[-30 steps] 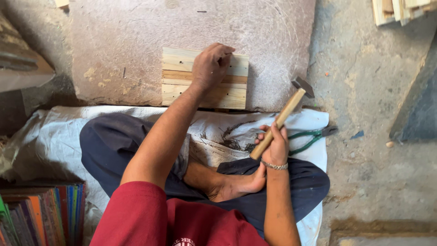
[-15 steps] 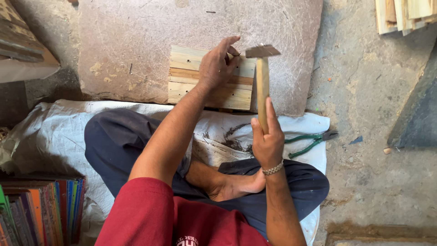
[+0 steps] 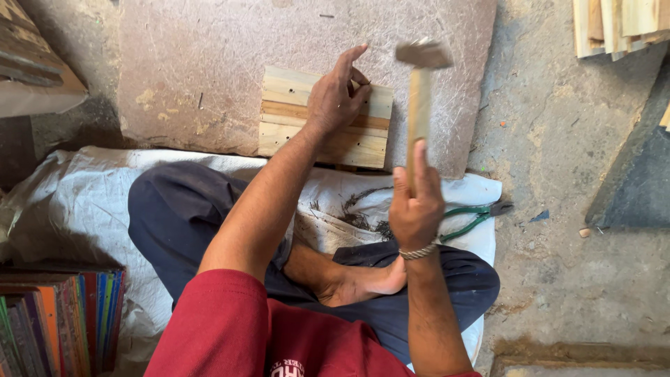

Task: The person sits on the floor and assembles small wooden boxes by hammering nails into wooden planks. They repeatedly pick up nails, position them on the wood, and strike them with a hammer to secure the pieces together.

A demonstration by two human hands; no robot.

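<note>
While the right hand is gripping the hammer low on its wooden handle, fingers wrapped fully round it and thumb lying up along the shaft, the head is standing raised above and to the right of the left fingertips. The head is blurring slightly, so its exact shape is hard to tell.

The left hand is resting on the slat panel. Its index finger is pointing up past the panel's far edge; thumb and the other fingers are pinching narrowly at something small, possibly a nail, too small to confirm.

The panel is lying flat on a stone slab, directly under the left fingers, with its near edge towards the lap.

Handling, as judged: the hammer is looking top-heavy, steel head on a light, stiff handle, and the low grip is giving swing. The panel is looking light and rigid, rough-sawn, unlikely to slip; holding it flat from above, fingers kept off the strike point, is seeming best.

Green-handled pliers are lying on the white sack, just right of the right wrist. Loose slats are stacking well beyond the hammer head.
</note>
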